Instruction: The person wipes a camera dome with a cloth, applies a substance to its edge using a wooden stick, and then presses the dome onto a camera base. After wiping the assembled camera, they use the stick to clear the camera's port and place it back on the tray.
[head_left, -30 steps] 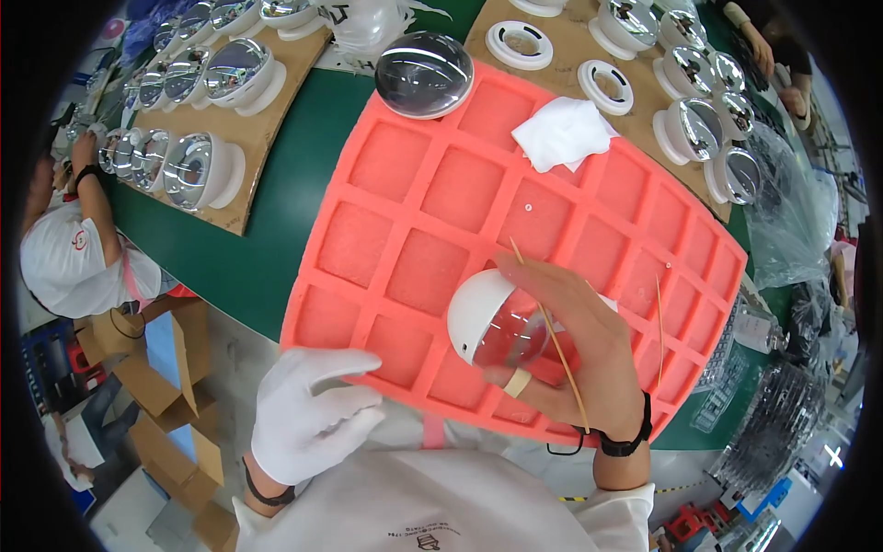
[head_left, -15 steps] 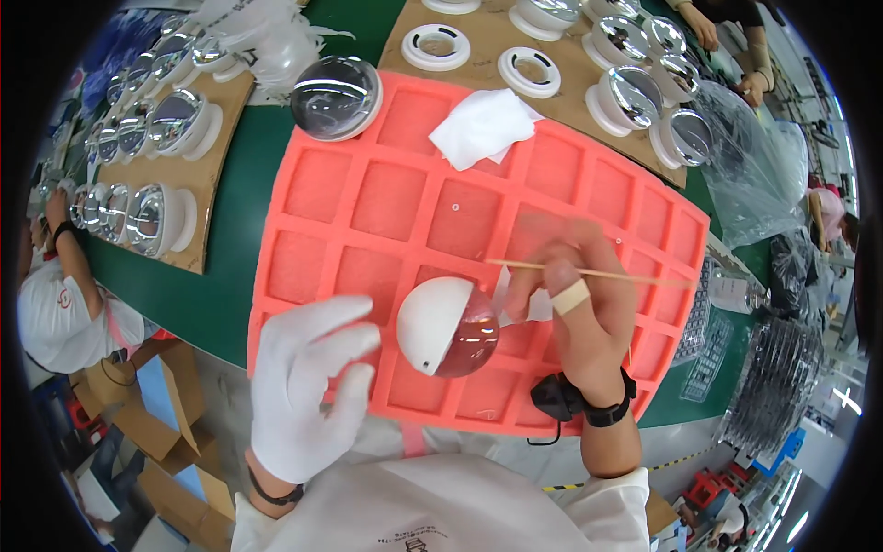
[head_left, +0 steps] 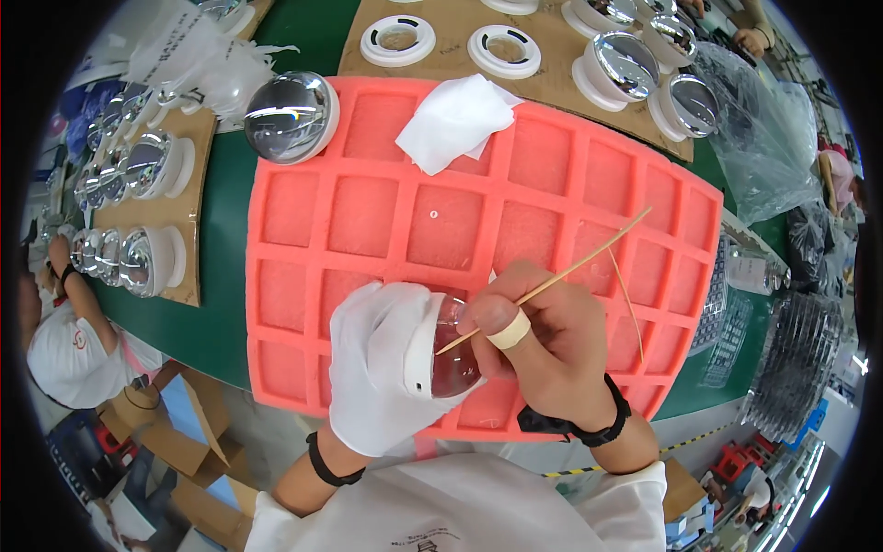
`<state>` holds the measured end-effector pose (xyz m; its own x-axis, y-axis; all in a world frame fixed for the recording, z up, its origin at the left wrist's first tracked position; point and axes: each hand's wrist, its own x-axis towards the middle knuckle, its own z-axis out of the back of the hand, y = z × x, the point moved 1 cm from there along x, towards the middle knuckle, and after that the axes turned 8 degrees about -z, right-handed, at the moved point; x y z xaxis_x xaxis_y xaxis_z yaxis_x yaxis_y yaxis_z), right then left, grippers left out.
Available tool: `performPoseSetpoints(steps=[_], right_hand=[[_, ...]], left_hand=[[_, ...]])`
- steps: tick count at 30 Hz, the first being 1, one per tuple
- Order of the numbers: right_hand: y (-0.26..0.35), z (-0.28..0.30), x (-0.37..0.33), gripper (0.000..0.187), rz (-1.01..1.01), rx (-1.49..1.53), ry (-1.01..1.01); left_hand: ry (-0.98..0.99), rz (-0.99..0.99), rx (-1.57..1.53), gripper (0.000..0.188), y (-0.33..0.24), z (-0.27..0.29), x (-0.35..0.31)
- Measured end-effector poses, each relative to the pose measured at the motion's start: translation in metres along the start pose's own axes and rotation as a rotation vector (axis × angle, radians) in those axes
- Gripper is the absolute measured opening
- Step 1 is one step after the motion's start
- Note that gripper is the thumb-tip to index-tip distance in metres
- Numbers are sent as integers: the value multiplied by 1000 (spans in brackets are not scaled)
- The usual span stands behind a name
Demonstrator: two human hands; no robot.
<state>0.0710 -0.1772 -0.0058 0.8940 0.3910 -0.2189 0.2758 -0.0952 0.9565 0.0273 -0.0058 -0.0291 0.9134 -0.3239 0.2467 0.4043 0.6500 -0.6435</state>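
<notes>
My left hand, in a white glove, is closed around a ball-shaped dome housing, half white shell and half clear dome. Between the bare fingers of my right hand is a thin wooden stick, and tape wraps the thumb. The stick's pointed lower end meets the dome near the seam where clear and white parts join. Both hands are over a pink foam tray with square pockets. Most of the white shell is hidden by my glove.
A mirrored dome and a crumpled white cloth lie along the tray's far edge. Beyond are white rings and domes on cardboard. More domes stand at left. Plastic bags lie at right. Other people work nearby.
My left hand has moved right and closed around the dome housing. The stick, level before, now slants, its tip brought down to the seam. My right hand has shifted left and nearer.
</notes>
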Motion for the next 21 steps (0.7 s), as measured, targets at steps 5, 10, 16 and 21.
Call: performPoseSetpoints(steps=[5, 10, 16, 21], right_hand=[[2, -2, 3, 21, -2, -65, -72], [11, -2, 10, 18, -31, -155, -49], [8, -9, 17, 11, 61, -274, -17], [10, -10, 22, 7, 58, -358, 75]], left_hand=[[-142, -12, -109, 72, 1, -8, 0], [59, -106, 116, 93, 4, -3, 5], [5, 39, -123, 84, 11, -6, -10], [77, 101, -111, 65, 9, 0, -3]])
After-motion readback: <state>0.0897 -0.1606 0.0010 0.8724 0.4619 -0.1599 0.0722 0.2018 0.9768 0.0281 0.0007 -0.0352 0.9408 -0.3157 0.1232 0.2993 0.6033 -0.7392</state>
